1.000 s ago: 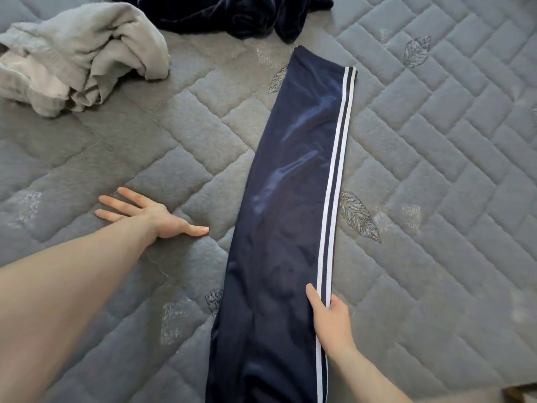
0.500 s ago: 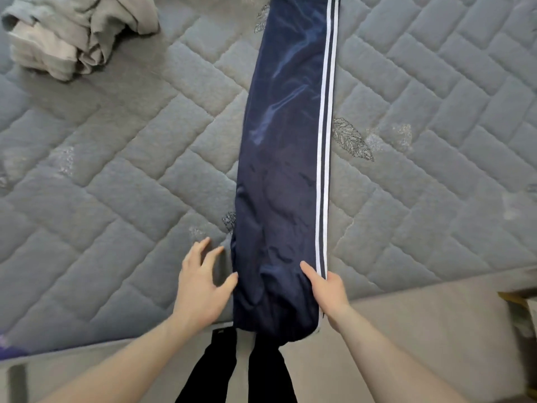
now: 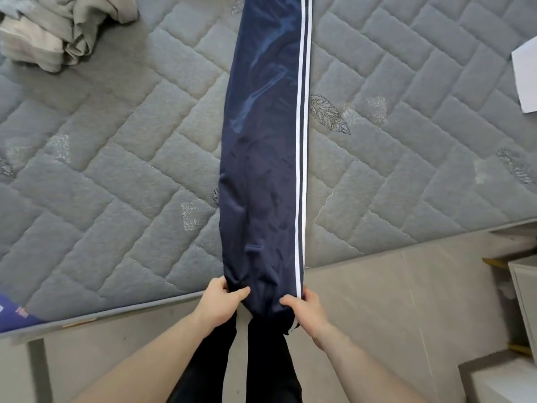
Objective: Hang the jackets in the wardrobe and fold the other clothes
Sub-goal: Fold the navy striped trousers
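Far left, upper corner: crumpled grey garment point(image 3: 55, 30) on the quilted grey mattress point(image 3: 116, 158), partly cut off by the frame edge; it sits higher and further out of view than half a second ago, so the camera has tipped down and back.

Left hand point(image 3: 220, 301): half a second ago it lay flat on the mattress beside the trousers, fingers spread. Now it is at the mattress edge, thumb on top and fingers curled under, pinching the near left corner of the navy track trousers point(image 3: 264, 158).

Trousers: folded lengthwise into one long strip, two white stripes along the right side, laid straight up the mattress. The near end overhangs the mattress edge; the far end runs out of frame at the top. Position on the bed about as before.

Right hand point(image 3: 305, 311): earlier its fingers rested straight on the striped edge. Now it grips the near right corner, thumb over the cloth, fingers wrapped beneath.

Far right: a white sheet point(image 3: 526, 74) on the mattress, newly in view. Below it, pale furniture point(image 3: 523, 286) beside the bed.
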Action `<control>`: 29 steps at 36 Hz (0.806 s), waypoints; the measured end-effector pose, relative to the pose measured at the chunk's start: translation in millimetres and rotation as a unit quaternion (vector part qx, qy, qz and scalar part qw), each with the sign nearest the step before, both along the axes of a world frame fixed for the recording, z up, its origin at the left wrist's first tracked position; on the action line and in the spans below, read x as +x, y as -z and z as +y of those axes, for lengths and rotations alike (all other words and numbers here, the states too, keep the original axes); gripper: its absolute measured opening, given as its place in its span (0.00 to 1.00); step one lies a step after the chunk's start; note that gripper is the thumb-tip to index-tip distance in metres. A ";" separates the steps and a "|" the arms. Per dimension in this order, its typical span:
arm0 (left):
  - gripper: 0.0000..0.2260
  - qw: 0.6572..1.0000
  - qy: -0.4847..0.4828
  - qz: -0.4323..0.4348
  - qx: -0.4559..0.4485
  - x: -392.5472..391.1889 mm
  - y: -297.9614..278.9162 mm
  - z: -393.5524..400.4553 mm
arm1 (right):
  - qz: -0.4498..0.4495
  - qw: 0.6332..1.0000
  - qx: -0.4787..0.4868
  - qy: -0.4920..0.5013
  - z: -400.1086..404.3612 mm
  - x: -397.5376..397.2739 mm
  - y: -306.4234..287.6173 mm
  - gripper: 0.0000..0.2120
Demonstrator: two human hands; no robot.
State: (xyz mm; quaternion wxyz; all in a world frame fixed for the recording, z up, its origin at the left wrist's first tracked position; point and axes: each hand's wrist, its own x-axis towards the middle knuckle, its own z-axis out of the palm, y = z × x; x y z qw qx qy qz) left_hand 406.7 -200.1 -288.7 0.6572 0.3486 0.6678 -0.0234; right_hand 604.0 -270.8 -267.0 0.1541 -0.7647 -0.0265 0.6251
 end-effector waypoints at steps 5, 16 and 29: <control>0.09 0.996 -0.065 -0.024 -0.051 -4.3 0.3 -3.4 | 0.016 1.000 -0.005 0.010 -10.1 0.2 -1.1 0.08; 0.10 0.997 -0.042 0.015 -0.058 -13.1 -29.5 -15.7 | 0.064 0.997 -0.035 0.035 -34.5 4.9 -24.1 0.13; 0.07 0.981 -0.072 -0.022 -0.177 -11.7 -88.2 -36.0 | 0.117 0.990 -0.063 0.047 -50.4 -4.6 -72.7 0.15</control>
